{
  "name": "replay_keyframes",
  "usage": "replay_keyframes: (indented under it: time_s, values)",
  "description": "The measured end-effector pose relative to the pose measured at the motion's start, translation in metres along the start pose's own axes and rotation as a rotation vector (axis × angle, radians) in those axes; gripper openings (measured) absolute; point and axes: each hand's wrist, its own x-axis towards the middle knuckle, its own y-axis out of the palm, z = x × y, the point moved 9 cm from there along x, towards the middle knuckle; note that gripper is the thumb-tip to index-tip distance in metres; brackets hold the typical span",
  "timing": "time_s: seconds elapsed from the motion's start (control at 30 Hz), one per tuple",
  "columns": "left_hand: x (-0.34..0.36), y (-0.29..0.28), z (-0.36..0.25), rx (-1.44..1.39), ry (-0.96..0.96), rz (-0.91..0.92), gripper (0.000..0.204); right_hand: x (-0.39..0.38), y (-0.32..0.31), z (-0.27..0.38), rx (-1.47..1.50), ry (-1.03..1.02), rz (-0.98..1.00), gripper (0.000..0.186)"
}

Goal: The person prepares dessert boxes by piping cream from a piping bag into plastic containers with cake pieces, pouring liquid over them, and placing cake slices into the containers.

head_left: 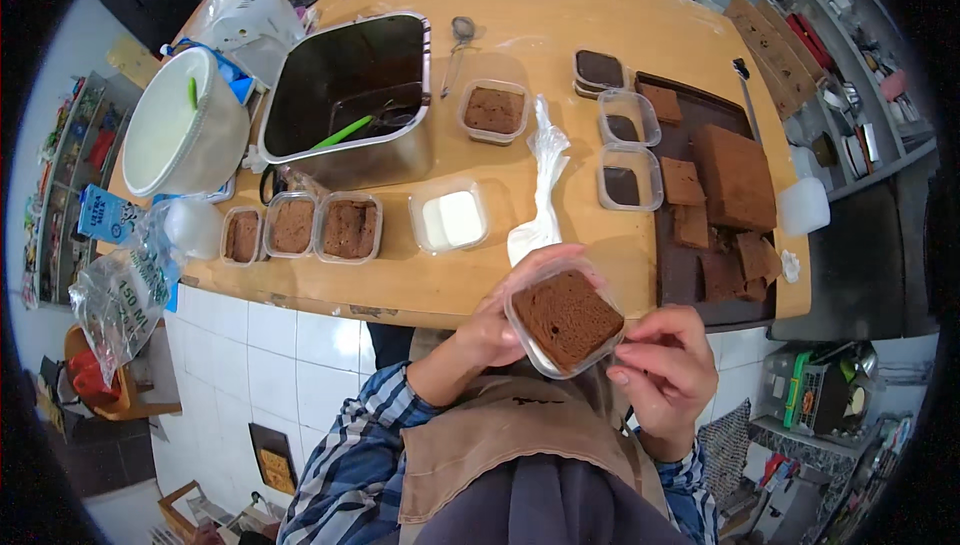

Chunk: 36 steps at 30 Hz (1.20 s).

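My left hand (487, 327) is wrapped around a clear square plastic container, held tilted above the table's near edge. Inside it lies a square of chocolate cake (566, 321), with some white filling showing at the lower rim. The curled fingers of my right hand (664, 373) pinch at the container's right edge. Just beyond on the table lies a white piping bag (545, 185), its twisted end pointing away from me. An open container of white cream (449, 220) stands to its left. Further left, several containers with cake (349, 229) are lined up.
On the right, a dark baking tray (690, 95) bears a cake block (733, 177) and cut pieces. Containers with dark filling (628, 186) stand beside it. At the left are a deep metal pan (345, 75) with a green-handled spatula and a white bucket (180, 130). A small strainer (462, 33) lies behind.
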Motion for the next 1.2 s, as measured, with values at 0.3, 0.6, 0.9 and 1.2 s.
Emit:
replay_keyframes:
  time_s: [0.3, 0.6, 0.9, 1.2]
  values:
    - [-0.005, -0.003, 0.021, -0.095, -0.227, -0.048, 0.090, 0.013, 0.039, 0.039, -0.277, -0.353, 0.188, 0.026]
    - [-0.009, 0.003, 0.030, -0.230, -0.224, 0.129, 0.074, 0.021, 0.063, 0.047, -0.293, -0.424, 0.302, 0.026]
    - [-0.014, -0.007, 0.033, -0.156, -0.306, 0.036, 0.073, 0.024, 0.078, 0.042, -0.319, -0.357, 0.419, 0.024]
    - [-0.009, 0.010, 0.028, -0.277, -0.290, 0.131, 0.064, 0.019, 0.074, 0.039, -0.355, -0.321, 0.436, 0.025]
